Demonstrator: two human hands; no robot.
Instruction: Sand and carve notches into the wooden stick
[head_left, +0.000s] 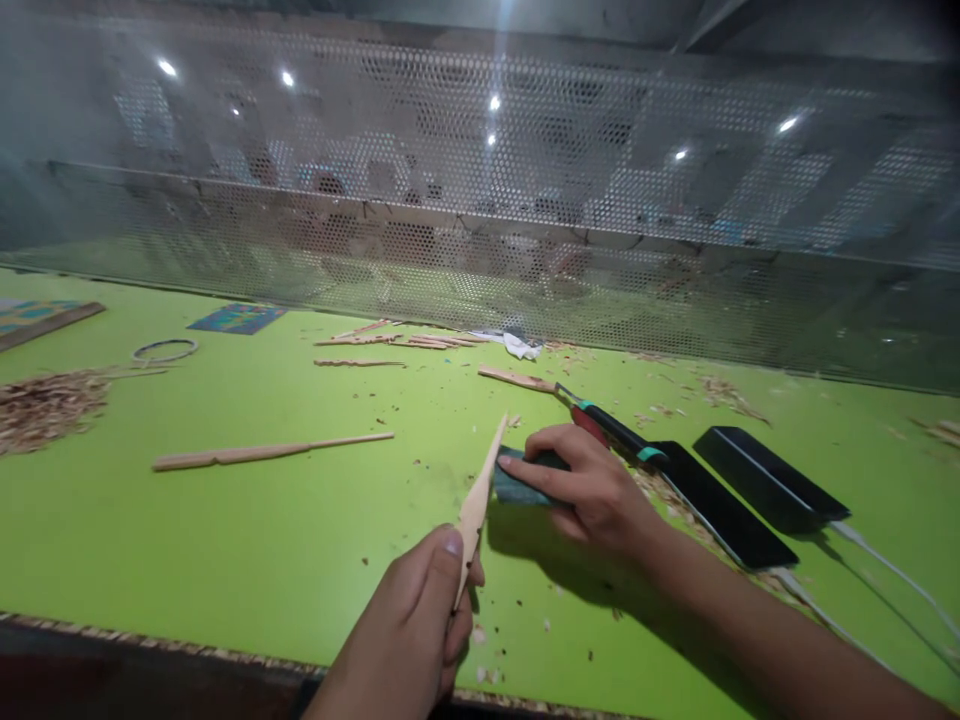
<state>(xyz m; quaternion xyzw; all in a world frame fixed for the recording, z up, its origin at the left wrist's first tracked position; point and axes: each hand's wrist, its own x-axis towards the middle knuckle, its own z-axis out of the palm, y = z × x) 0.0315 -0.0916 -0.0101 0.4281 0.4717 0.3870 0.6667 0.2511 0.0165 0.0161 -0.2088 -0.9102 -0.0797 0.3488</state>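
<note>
My left hand (424,605) grips a pale carved wooden stick (475,505) by its lower end, thumb on top, its thin point tilted up and away from me. In my right hand (592,485) is a dark grey-green piece of sandpaper (517,487), pinched between the fingers, its left edge against or very close to the stick's side. The index finger lies stretched along the sandpaper. Left of my hands, a second carved wooden stick (262,454) rests on the green table (247,560).
A black-handled carving knife (619,430) lies beyond my right hand, its tip by another wooden piece (516,379). A phone (727,505) and a black box-like device (772,480) with white cables lie right. Shavings (49,408) heap left; a perforated metal screen (480,200) stands behind.
</note>
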